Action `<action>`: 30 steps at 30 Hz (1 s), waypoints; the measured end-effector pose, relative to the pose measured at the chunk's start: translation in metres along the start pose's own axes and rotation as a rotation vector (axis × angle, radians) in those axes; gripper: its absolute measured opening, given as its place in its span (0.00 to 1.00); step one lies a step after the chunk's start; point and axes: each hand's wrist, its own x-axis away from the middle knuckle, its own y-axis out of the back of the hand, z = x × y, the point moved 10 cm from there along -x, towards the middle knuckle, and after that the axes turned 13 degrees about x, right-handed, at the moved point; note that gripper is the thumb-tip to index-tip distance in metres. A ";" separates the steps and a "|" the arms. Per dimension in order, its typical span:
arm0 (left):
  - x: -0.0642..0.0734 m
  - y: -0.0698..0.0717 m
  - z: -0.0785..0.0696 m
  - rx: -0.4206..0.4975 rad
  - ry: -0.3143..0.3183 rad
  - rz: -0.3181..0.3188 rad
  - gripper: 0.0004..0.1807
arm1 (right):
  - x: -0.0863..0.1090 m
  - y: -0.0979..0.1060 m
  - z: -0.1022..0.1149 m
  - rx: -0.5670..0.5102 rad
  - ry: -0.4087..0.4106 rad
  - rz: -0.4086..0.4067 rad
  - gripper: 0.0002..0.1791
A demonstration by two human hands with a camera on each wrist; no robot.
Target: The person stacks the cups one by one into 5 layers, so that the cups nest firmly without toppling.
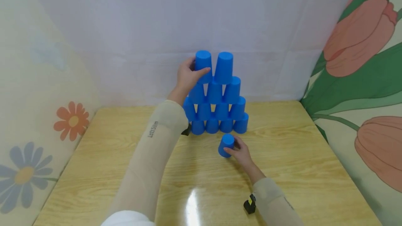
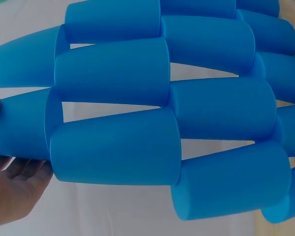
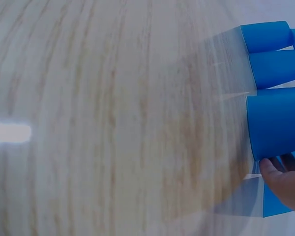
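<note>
Upside-down blue cups stand in a stepped stack (image 1: 214, 93), with two cups in the top row. My left hand (image 1: 188, 76) holds the top-left cup (image 1: 203, 60), thumb across its front and fingers around its far side. In the left wrist view, the left hand (image 2: 14, 191) is beside that cup (image 2: 22, 125), whose rim meets the row beneath. In front of the stack, my right hand (image 1: 242, 151) grips a single upside-down cup (image 1: 226, 144) by its right side. The right wrist view shows this cup (image 3: 278, 125) low over the table; I cannot tell whether it touches.
The wooden table (image 1: 125, 156) reaches a white cloth backdrop (image 1: 141, 44) just behind the stack. Flower-printed walls (image 1: 355, 79) border both sides. A small black device (image 1: 250, 205) sits by the right wrist.
</note>
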 end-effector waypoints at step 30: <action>0.016 -0.003 -0.015 0.027 0.100 0.022 0.41 | -0.002 0.004 0.000 -0.035 -0.003 0.009 0.29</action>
